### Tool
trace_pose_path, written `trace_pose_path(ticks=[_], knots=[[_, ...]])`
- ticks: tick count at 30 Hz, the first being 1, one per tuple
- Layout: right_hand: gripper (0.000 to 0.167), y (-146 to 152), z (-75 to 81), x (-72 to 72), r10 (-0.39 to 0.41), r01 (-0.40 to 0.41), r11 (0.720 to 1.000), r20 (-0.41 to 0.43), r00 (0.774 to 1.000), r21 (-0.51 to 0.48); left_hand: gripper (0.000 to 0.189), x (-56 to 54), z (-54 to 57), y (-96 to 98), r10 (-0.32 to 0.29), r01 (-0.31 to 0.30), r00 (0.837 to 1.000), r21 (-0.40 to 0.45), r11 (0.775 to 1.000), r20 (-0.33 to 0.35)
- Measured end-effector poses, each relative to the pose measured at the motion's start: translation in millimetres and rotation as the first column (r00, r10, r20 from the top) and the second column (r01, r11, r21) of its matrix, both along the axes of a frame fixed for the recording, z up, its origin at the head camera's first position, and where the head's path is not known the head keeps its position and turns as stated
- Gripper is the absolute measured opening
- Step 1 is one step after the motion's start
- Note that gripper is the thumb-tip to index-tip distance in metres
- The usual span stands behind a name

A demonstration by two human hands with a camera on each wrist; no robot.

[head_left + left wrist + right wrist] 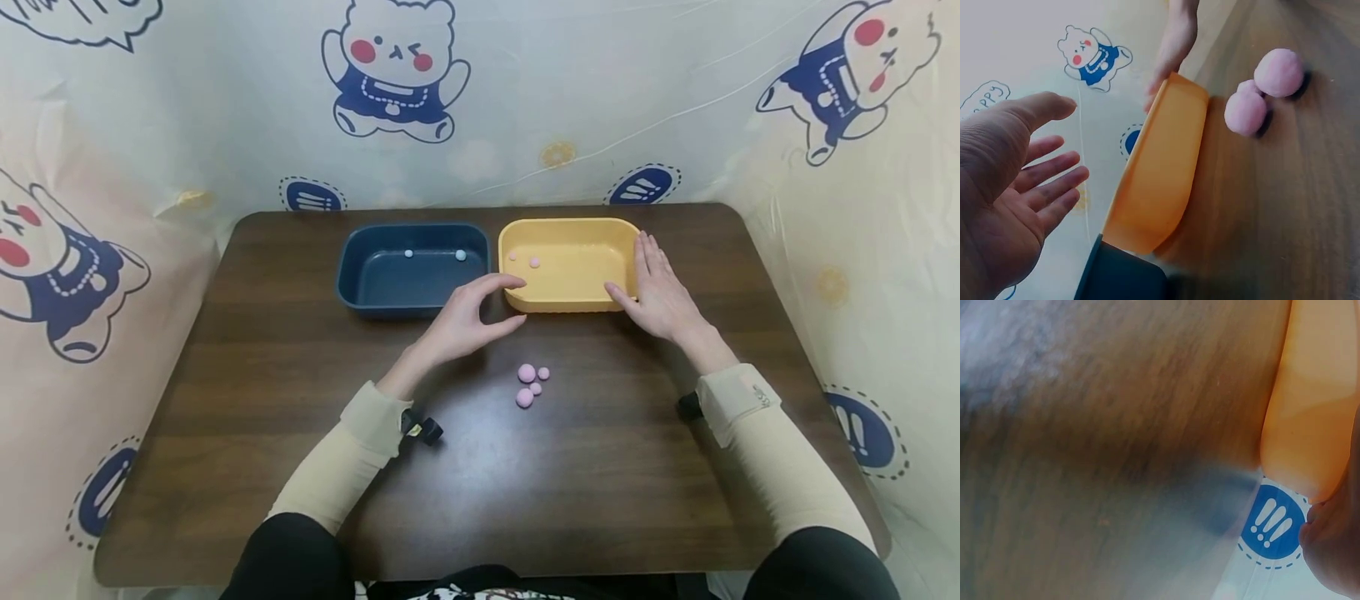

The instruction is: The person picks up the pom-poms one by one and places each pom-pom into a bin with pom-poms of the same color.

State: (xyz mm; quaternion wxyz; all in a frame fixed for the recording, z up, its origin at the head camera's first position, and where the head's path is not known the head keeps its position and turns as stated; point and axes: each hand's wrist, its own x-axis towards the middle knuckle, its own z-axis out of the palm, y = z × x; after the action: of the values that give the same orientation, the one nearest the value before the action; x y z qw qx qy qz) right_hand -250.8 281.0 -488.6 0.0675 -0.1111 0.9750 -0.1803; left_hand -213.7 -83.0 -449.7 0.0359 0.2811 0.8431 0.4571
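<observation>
My left hand (467, 323) is at the left front corner of a yellow tray (570, 306), thumb and fingers spread apart with nothing between them. In the left wrist view the left hand (1007, 187) shows its palm and loosely bent fingers beside the tray's orange-looking wall (1160, 169). Against the tray's right side, my right hand (663, 298) lies with straight fingers along the rim and its thumb over the front right corner. Inside the tray are two small pink pom-poms (535, 262). Several pink pom-poms (527, 373) of two sizes sit clustered on the table in front.
A dark blue tray (386, 312) stands directly left of the yellow one, holding two pale blue pom-poms (461, 255). Both trays are near the back edge of the brown wooden table (585, 492). Printed sheeting (525, 100) hangs behind and at both sides.
</observation>
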Motion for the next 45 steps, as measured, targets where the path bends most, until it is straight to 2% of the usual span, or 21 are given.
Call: trace_pose_path(ticks=[10,17,23,27,30,34,37,42,45], knots=[[0.108,-0.1,-0.9,-0.8,-0.001,0.001,1.000,-0.008,1.000,0.004,0.054,20.2,-5.8,-14.2,-0.065,0.065,0.997,-0.002,0.998,0.037],[0.108,-0.3,-0.6,-0.8,0.000,0.000,1.000,-0.003,1.000,0.007,0.053,30.0,-19.7,-22.0,-0.075,0.077,0.991,-0.015,0.997,0.108],[0.108,-0.6,-0.1,-0.2,-0.009,0.009,1.000,0.009,1.000,0.011,0.055,35.3,-32.6,-20.7,-0.124,0.129,0.984,-0.032,0.991,0.126],[0.108,-1.0,0.5,-0.1,-0.013,0.013,1.000,0.012,1.000,0.012,0.056,37.3,-41.3,-17.8,-0.160,0.170,0.974,-0.051,0.984,0.161],[0.108,-1.0,0.7,-0.1,-0.012,0.012,1.000,0.011,1.000,0.011,0.057,37.4,-49.8,-16.4,-0.187,0.200,0.967,-0.065,0.978,0.171],[0.108,-0.1,0.3,-0.2,-0.008,0.008,1.000,0.006,1.000,0.010,0.059,31.9,-77.3,-15.9,-0.207,0.221,0.968,-0.097,0.970,0.140],[0.107,0.4,0.1,-0.5,-0.004,0.004,1.000,0.003,1.000,0.008,0.058,30.1,-89.0,-14.3,-0.198,0.212,0.973,-0.125,0.969,0.115],[0.107,0.6,-0.5,-0.7,0.000,0.000,1.000,0.000,1.000,0.007,0.053,33.7,-81.3,-8.7,-0.192,0.206,0.976,-0.147,0.968,0.102],[0.108,0.3,-1.1,-0.7,0.000,0.000,1.000,-0.003,1.000,0.004,0.053,33.1,-83.0,-5.9,-0.204,0.216,0.975,-0.160,0.963,0.093]])
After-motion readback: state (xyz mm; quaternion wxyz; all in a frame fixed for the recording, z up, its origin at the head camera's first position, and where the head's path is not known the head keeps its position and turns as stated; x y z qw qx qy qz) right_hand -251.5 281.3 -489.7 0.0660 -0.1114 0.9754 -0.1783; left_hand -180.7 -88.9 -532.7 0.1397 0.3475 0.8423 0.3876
